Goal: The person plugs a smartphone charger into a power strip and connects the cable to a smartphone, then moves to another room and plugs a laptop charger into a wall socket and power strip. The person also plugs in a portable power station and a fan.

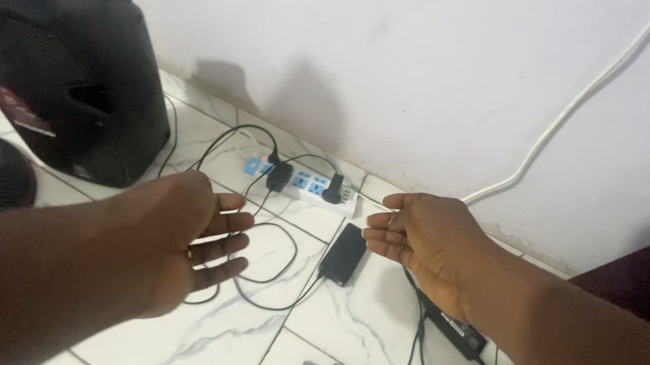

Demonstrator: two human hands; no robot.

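View from the head camera, looking down at a floor of white marble-patterned tiles (325, 321) that meets a plain white wall (436, 65) across the upper half of the frame. Left hand (181, 231), lower left of centre: open, fingers spread and pointing right, holding nothing. Right hand (424, 239), right of centre: open, fingers loosely extended to the left, also empty. Between the two hands, on the tiles, lies a black rectangular phone (343, 254) with a thin black cable (273, 283) looping from it. Just above it, against the wall base, a white and blue power strip (305, 182) carries two black plugs. A black power adapter (459, 332) lies under the right wrist. A large black speaker (68, 72) stands upper left; a white cord (570, 104) runs up the wall, upper right.
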